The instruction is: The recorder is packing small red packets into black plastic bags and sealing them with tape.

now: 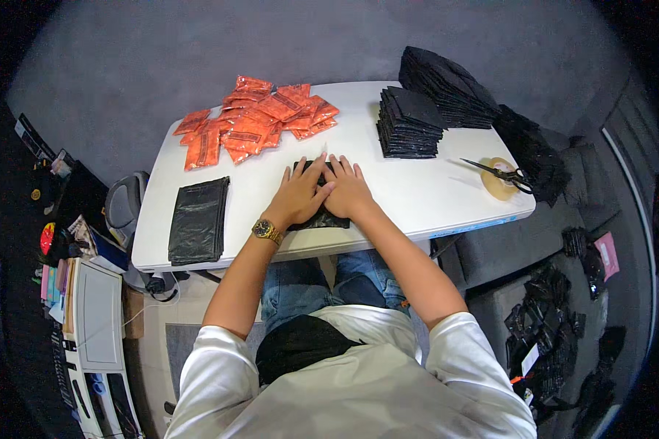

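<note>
Both palms rest flat on a folded black plastic bag [329, 218] at the near edge of the white table. My left hand [299, 195], with a gold watch at its wrist, covers the left part of the bag, fingers spread. Beside it, my right hand [346, 186] presses on the upper right part; the two hands touch near the thumbs. Neither hand grips anything. A flat stack of black plastic bags [199, 222] lies to the left. Behind the hands is a heap of orange packets in clear wrap [252, 123]. Much of the bag is hidden beneath the hands.
A tall pile of folded black bags [409, 123] stands at the back right, against a larger black stack [445, 82]. Black-handled scissors [502, 174] lie over a roll of clear tape [497, 189] at the right. A grey chair [125, 203] stands left, a dark sofa [510, 247] right.
</note>
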{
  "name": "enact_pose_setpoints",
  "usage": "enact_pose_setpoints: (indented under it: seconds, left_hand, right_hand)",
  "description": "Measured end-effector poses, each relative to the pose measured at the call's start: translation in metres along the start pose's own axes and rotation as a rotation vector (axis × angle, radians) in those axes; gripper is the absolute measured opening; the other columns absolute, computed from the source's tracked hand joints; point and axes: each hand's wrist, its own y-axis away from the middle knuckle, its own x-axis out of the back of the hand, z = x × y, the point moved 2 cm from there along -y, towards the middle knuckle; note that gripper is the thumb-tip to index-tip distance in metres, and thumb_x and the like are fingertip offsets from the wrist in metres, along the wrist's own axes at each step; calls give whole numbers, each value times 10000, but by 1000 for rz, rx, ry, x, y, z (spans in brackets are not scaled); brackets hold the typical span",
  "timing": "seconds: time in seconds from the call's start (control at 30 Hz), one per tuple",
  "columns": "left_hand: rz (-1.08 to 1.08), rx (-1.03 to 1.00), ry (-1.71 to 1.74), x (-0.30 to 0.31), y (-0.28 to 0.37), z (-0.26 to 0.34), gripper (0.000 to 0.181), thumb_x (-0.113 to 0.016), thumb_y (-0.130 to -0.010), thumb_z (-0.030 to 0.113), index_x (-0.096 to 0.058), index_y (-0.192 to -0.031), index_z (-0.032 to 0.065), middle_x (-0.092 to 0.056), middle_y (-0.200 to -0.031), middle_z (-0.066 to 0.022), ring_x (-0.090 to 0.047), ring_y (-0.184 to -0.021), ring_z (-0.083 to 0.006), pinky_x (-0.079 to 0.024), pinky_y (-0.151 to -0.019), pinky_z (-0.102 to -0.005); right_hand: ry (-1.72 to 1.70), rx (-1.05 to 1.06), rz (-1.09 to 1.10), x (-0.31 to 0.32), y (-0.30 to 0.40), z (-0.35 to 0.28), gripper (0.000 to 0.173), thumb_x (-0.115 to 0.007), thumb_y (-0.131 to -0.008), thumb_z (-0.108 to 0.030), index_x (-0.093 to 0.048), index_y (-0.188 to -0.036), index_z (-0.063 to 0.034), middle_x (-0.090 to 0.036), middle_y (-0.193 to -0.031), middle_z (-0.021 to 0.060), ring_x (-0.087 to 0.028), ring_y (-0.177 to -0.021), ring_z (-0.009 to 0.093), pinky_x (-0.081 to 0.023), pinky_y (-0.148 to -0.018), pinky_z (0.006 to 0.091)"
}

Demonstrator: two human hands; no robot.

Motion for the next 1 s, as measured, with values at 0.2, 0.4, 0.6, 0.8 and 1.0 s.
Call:
enact_pose_setpoints:
  seconds: [0.2, 0.4, 0.6, 0.8, 1.0]
  left_hand:
    - [-23, 13, -27, 1, 3, 3, 796, -434, -1100, 521, -111, -1725, 148, -395, -1673, -226, -239, -1598, -445, -148, -1290, -623]
    - [-31, 18, -5, 4, 4, 6, 788, -436, -1100, 522, -132, -1722, 146, -399, -1667, -235, -235, -1600, -441, -146, -1290, -627]
    - [-6, 11, -4, 4, 4, 6, 789, -456, -1095, 512, -148, -1720, 142, -391, -1671, -236, -238, -1596, -451, -150, -1294, -613]
    - [-7, 14, 1, 6, 5, 8, 786, -459, -1092, 504, -166, -1714, 121, -395, -1670, -231, -236, -1594, -460, -144, -1296, -610]
    - [-26, 16, 11, 6, 5, 7, 788, -457, -1091, 508, -178, -1710, 108, -384, -1679, -224, -233, -1595, -460, -144, -1293, -617]
  right_hand:
    - [-3, 11, -24, 4, 4, -2, 726, -453, -1050, -440, -298, -1681, -114, -255, -1750, 178, -208, -1625, 376, -148, -1309, 574]
    - [10, 13, -22, 2, 4, 0, 739, -459, -1052, -463, -298, -1681, -111, -254, -1749, 182, -206, -1625, 378, -154, -1307, 579]
    - [-9, 12, -18, 3, 3, -1, 746, -455, -1049, -470, -302, -1679, -102, -262, -1745, 186, -210, -1622, 383, -159, -1304, 582]
    - [-7, 16, -26, 3, 4, 0, 736, -443, -1053, -462, -290, -1685, -116, -261, -1746, 187, -207, -1622, 390, -160, -1301, 588]
    - [-11, 21, -25, 2, 4, -1, 734, -443, -1055, -459, -286, -1686, -118, -256, -1747, 190, -210, -1621, 394, -154, -1301, 592]
